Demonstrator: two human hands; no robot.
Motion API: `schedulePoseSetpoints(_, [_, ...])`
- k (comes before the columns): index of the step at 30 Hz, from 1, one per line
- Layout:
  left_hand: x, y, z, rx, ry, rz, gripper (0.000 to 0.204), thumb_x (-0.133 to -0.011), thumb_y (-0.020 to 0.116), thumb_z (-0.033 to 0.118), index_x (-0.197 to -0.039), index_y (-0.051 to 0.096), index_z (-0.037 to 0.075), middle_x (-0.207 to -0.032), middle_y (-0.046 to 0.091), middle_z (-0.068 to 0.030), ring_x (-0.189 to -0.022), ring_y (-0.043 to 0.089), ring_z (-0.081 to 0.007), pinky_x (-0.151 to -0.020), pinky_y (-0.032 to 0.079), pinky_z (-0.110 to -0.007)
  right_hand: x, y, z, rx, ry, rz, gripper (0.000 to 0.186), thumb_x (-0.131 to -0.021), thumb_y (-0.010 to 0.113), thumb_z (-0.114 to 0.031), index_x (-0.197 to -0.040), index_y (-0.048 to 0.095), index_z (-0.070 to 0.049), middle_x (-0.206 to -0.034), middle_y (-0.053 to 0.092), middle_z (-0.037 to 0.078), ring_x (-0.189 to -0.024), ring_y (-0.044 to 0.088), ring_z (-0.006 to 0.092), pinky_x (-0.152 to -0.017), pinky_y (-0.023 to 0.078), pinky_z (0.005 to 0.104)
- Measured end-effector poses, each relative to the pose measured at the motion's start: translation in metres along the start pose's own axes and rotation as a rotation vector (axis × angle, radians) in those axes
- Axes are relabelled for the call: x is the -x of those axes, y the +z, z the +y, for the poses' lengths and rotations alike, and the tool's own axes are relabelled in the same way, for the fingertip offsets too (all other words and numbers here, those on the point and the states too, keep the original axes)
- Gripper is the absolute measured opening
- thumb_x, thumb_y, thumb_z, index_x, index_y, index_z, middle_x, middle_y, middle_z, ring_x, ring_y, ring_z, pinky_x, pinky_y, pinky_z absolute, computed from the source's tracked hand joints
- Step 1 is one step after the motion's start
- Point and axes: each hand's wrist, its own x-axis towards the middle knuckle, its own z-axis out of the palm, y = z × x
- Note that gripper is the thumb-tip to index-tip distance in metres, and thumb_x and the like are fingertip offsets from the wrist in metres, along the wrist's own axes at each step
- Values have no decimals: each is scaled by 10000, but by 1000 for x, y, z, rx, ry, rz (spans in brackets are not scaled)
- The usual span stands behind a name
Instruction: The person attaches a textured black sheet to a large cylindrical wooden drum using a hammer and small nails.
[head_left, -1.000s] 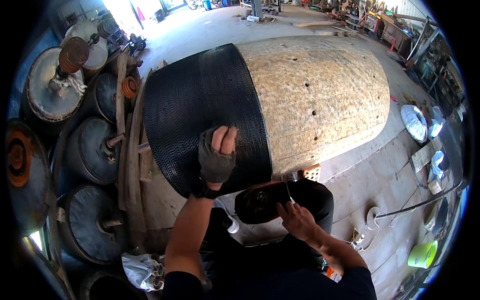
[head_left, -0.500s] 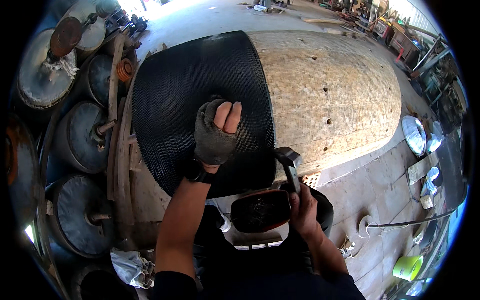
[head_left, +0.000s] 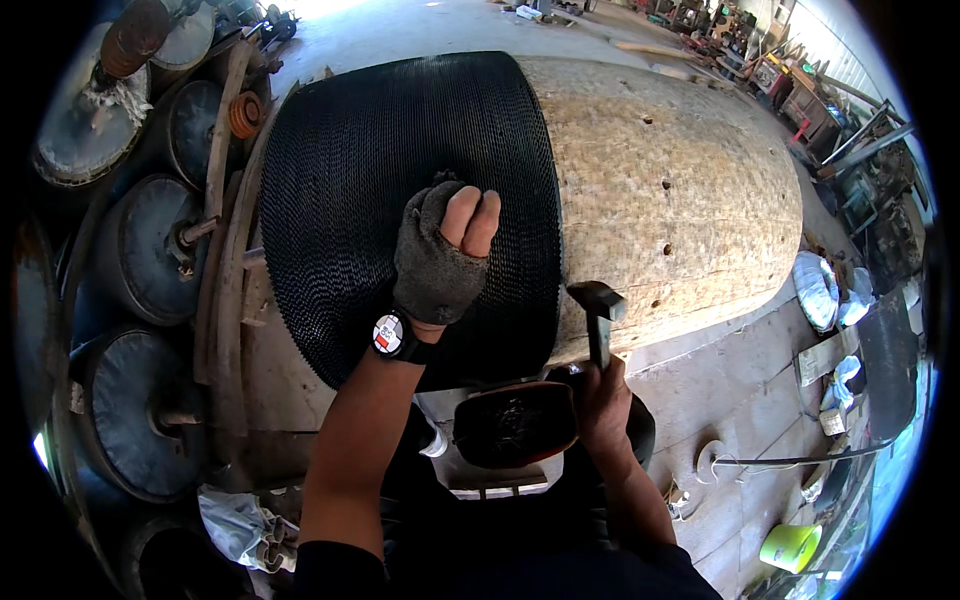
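Note:
A big wooden drum (head_left: 680, 190) lies on its side in front of me. Its left half is covered by a black toothed band (head_left: 370, 170). My left hand (head_left: 445, 255), in a grey fingerless glove with a wristwatch, presses on the black band near its right edge, fingers curled. My right hand (head_left: 600, 400) grips the handle of a hammer (head_left: 597, 305), whose dark head stands upright just below the drum's bare wood. A dark shallow dish (head_left: 515, 425) sits beside my right hand.
Several round drums and discs (head_left: 150, 250) are stacked along the left. Concrete floor runs on the right, with a white sack (head_left: 815, 290), a cable (head_left: 790, 462) and a green tub (head_left: 790, 547). Cluttered machinery (head_left: 800, 70) fills the far right corner.
The drum fills more of the view now. My left hand has stayed on the black band. My right hand has brought the hammer up to the drum's lower edge.

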Motion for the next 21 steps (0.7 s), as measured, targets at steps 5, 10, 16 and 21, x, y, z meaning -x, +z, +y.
schedulePoseSetpoints(5, [-1,-1,0,1,-1,-11,375,-803,708,-13,-1162,686,93,-1118,622,-75,-943,659,-263,-780,584,-387,12,-18,-22,-257,-145,210,225,-1008,537,-148,-1117,550,47,-848,717,210,-721,723,342,-625,552,395])
schedulePoseSetpoints(10, [0,-1,0,21,-8,-40,379,-798,713,-17,-1159,689,95,-1110,618,-75,-951,653,-265,-785,580,-392,-6,-6,-10,83,2,0,168,-974,554,-86,-1102,559,22,-770,675,226,-697,684,440,-613,546,464])
schedulePoseSetpoints(16, [3,1,-4,-7,18,-3,393,-784,721,-22,-1161,701,86,-1119,605,-75,-954,637,-266,-799,566,-406,13,-14,-21,-278,-197,267,251,-960,588,-103,-1174,576,30,-906,697,247,-783,704,424,-660,564,444])
schedulePoseSetpoints(21, [2,2,-3,1,18,-23,356,-779,741,22,-1127,694,76,-1121,590,-76,-946,642,-263,-808,566,-422,3,-9,-4,-39,-62,62,201,-964,600,-100,-1116,554,23,-775,660,254,-707,670,463,-589,530,482])
